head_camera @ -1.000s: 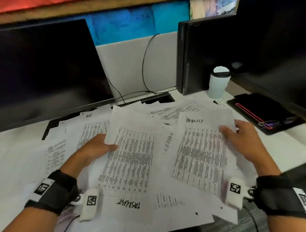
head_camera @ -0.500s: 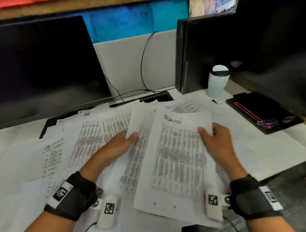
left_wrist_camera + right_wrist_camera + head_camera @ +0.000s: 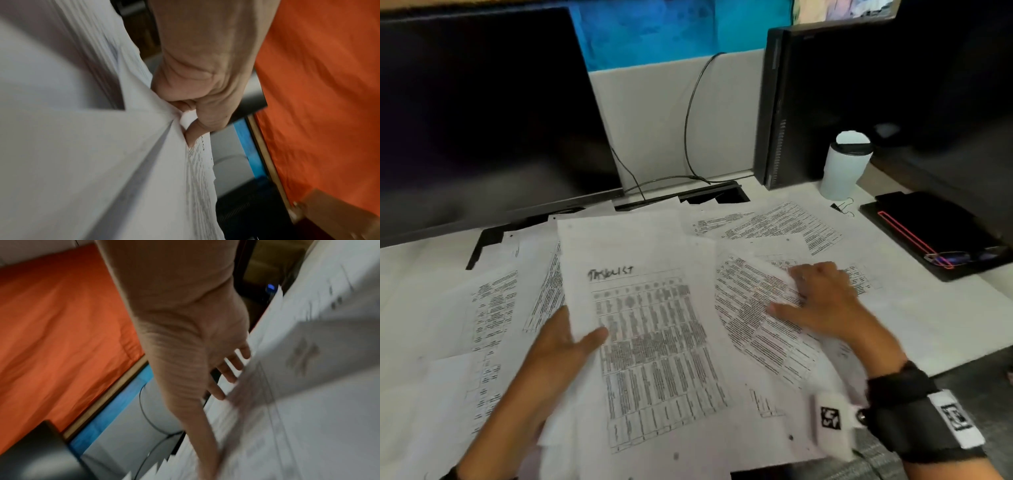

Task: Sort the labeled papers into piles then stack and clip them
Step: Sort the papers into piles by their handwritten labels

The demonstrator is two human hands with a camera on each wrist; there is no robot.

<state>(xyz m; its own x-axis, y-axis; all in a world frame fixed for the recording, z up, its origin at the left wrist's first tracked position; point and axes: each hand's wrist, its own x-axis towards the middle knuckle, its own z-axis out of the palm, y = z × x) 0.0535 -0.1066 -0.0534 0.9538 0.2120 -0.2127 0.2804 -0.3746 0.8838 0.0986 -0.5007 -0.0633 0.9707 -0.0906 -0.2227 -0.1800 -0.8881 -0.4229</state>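
Right hand point(image 3: 822, 305) moved onto curled sheet point(image 3: 753, 305).

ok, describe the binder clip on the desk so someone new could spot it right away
Start at the black computer tower at the back right, then drop to the white tumbler in front of it. The binder clip lies just below the tumbler's base: small, black, wire handles, the only non-paper item there.

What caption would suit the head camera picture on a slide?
Left hand grips a handwritten-labelled sheet while right hand rests on printed papers spread across a desk.
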